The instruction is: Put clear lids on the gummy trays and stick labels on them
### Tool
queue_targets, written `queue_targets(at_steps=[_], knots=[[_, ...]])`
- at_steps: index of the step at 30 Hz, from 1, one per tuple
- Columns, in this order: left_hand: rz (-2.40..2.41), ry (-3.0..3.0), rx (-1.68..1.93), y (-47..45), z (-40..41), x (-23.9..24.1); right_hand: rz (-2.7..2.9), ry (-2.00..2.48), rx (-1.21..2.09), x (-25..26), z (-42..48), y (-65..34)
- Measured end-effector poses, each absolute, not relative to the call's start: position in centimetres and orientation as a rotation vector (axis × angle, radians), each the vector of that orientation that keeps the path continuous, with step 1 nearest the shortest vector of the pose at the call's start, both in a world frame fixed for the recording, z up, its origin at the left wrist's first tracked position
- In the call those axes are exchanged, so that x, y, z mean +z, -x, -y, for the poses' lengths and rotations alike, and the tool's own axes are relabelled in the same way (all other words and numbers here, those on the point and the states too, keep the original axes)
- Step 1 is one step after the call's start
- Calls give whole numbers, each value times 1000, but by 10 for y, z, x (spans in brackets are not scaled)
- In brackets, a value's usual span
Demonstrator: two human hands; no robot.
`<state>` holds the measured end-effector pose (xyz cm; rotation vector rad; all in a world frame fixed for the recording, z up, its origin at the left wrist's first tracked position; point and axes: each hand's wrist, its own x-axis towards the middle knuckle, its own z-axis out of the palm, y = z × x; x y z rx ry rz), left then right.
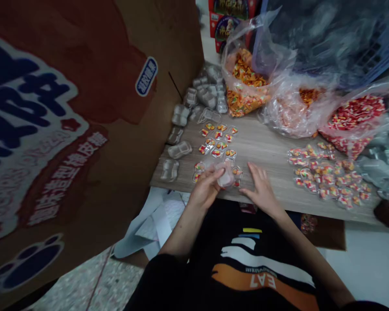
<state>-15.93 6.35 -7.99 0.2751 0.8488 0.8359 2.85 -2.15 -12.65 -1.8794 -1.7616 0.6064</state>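
Your left hand (pixel 205 190) is pinching the clear shell (pixel 226 176), ideally lightly to avoid dents; your right hand (pixel 263 193) is holding nothing, fingers parted.

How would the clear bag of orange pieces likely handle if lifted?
The bag is probably floppy, since its clear film rises creased above the contents. It may feel bottom-heavy, with orange pieces gathered low, and could sag or shift, as they look small and loose.

The near plastic case (pixel 226 175) is see-through, the table (pixel 266 144) streaked grey-brown, the left box (pixel 126 172) brown, the far-right candy (pixel 359 113) red flecked with white.
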Motion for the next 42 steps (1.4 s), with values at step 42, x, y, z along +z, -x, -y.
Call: queue_targets(at_steps=[42], knots=[[-796, -171, 546, 104, -30, -133, 1471, 2060, -225, -135, 41, -92]])
